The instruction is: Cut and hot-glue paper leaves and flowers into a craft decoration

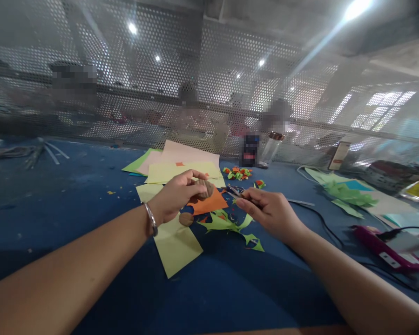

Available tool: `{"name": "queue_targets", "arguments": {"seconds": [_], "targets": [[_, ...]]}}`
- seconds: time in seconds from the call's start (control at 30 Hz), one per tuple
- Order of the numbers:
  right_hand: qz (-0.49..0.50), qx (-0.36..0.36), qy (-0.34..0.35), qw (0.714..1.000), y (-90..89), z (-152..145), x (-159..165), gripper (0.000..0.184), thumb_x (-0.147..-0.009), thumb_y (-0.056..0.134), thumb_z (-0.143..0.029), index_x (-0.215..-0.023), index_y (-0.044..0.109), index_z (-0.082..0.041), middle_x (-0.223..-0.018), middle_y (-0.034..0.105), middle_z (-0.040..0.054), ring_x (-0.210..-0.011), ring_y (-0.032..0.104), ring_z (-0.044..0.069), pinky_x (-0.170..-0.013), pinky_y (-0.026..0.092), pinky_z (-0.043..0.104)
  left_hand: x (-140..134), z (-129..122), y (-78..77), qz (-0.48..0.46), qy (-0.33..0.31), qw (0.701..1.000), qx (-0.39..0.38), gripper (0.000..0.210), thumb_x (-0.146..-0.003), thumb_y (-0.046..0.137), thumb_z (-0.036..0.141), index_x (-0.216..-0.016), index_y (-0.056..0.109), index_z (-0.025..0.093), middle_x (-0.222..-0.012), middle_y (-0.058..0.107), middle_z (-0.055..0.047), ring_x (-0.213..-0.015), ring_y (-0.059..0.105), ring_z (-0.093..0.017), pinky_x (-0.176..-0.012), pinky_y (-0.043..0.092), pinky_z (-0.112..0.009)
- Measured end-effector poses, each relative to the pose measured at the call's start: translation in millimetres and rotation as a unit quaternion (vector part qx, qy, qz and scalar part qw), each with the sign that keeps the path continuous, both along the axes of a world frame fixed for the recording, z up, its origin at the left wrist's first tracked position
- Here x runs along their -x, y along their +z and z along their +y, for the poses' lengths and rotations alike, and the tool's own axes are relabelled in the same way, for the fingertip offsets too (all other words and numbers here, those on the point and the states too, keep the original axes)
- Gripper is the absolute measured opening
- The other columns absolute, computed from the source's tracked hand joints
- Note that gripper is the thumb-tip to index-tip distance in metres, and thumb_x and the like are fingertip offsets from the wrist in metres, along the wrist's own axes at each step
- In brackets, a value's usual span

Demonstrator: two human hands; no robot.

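Observation:
My left hand (176,193), with a silver bangle at the wrist, pinches a round brown striped disc (205,189) upright above the papers. Directly below it, a second brown disc (186,219) lies on pale yellow paper (178,251). My right hand (267,209) is closed around small scissors (234,191), their metal tips pointing left towards the disc; the fingers hide the handles. Between the hands lie an orange sheet (212,202) and green paper offcuts (221,223). Behind the scissors sits a pile of small green and orange paper pieces (238,173).
Coloured sheets (192,153) are stacked at the back, before a perforated metal screen (143,93). A clear bottle (272,146) stands by the screen. At the right are a magenta power strip (387,249) with cables, and green paper (351,193). People show blurred beyond the screen.

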State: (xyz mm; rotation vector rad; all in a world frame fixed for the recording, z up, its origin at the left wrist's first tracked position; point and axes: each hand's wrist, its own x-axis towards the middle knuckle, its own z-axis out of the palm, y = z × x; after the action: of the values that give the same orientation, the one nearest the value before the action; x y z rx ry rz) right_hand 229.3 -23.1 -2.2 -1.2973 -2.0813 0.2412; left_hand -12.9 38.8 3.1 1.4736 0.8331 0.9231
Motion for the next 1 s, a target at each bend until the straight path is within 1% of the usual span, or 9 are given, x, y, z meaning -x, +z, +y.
{"name": "queue_targets", "arguments": {"seconds": [0.1,0.2,0.33,0.43,0.6,0.7,0.8,0.93,1.0], "targets": [[-0.008,-0.004,-0.017,1.0,-1.8,3,-2,0.043,-0.098,0.05,-0.056,-0.076,0.057,-0.019,-0.06,0.041,-0.0059,-0.054,0.035,0.009,-0.053,0.028,0.024,9,2,7.7,0.029,-0.12,0.991,0.055,0.023,-0.084,0.069,0.023,-0.103,0.057,0.018,-0.084,0.064,0.0,-0.071,0.059,-0.01,-0.065,0.045,-0.023],[-0.016,-0.007,-0.03,0.999,-2.2,5,-3,0.043,-0.098,0.049,-0.056,-0.077,0.059,-0.019,-0.061,0.047,-0.0045,-0.055,0.042,0.009,-0.054,0.03,0.024,11,-4,9.8,0.117,-0.255,0.957,0.066,0.024,-0.08,0.074,0.025,-0.098,0.059,0.018,-0.082,0.066,-0.001,-0.066,0.06,-0.012,-0.058,0.045,-0.023],[0.029,0.045,-0.042,0.998,-3.2,6,-3,0.041,-0.097,0.05,-0.057,-0.082,0.061,-0.02,-0.056,0.052,-0.0054,-0.046,0.052,0.01,-0.052,0.037,0.023,3,-12,2.9,0.224,-0.313,0.923,-0.016,0.02,-0.08,0.073,0.027,-0.096,0.063,0.019,-0.084,0.07,-0.003,-0.076,0.067,-0.017,-0.065,0.049,-0.027],[0.063,0.088,-0.037,0.993,-4.9,8,-2,0.041,-0.095,0.052,-0.059,-0.082,0.06,-0.021,-0.059,0.06,-0.0039,-0.045,0.06,0.012,-0.05,0.043,0.023,-1,-15,-0.6,0.281,-0.241,0.922,-0.11,0.021,-0.081,0.07,0.027,-0.099,0.065,0.018,-0.086,0.072,-0.005,-0.077,0.068,-0.019,-0.066,0.048,-0.028],[0.064,0.085,-0.039,0.994,-7.6,10,-3,0.043,-0.096,0.05,-0.06,-0.085,0.06,-0.02,-0.068,0.067,-0.0009,-0.046,0.059,0.011,-0.051,0.043,0.024,-4,-12,-4.4,0.272,-0.142,0.941,-0.143,0.048,-0.081,0.065,0.025,-0.128,0.054,0.023,-0.084,0.072,-0.002,-0.067,0.069,-0.018,-0.064,0.048,-0.029],[0.049,0.035,-0.062,0.996,-8.4,11,-3,0.044,-0.096,0.049,-0.061,-0.087,0.063,-0.02,-0.059,0.06,-0.0028,-0.048,0.051,0.011,-0.051,0.036,0.024,-5,-7,-10.6,0.344,-0.066,0.903,-0.249,0.027,-0.08,0.064,0.024,-0.106,0.068,0.021,-0.076,0.07,-0.001,-0.065,0.065,-0.018,-0.06,0.042,-0.028],[0.043,-0.008,-0.071,0.997,-8.3,10,-3,0.046,-0.095,0.05,-0.061,-0.085,0.063,-0.019,-0.059,0.053,-0.0034,-0.054,0.046,0.011,-0.054,0.033,0.025,-4,1,-14.7,0.354,0.015,0.881,-0.313,0.012,-0.084,0.059,0.026,-0.077,0.066,0.02,-0.065,0.062,0.0,-0.059,0.056,-0.016,-0.056,0.036,-0.028],[0.03,-0.003,-0.054,0.998,-7.5,7,0,0.046,-0.095,0.05,-0.061,-0.081,0.06,-0.019,-0.062,0.049,-0.0038,-0.055,0.04,0.01,-0.053,0.029,0.025,0,10,-12.5,0.258,0.115,0.898,-0.338,0.017,-0.087,0.059,0.033,-0.075,0.059,0.02,-0.071,0.057,0.0,-0.066,0.053,-0.016,-0.061,0.039,-0.029],[0.008,0.011,-0.047,0.999,-6.8,6,2,0.046,-0.095,0.049,-0.062,-0.08,0.059,-0.019,-0.06,0.045,-0.0048,-0.052,0.038,0.01,-0.052,0.027,0.025,2,14,-10.6,0.163,0.125,0.936,-0.287,0.018,-0.088,0.058,0.035,-0.078,0.055,0.02,-0.076,0.057,0.0,-0.068,0.056,-0.015,-0.061,0.041,-0.028]]}}
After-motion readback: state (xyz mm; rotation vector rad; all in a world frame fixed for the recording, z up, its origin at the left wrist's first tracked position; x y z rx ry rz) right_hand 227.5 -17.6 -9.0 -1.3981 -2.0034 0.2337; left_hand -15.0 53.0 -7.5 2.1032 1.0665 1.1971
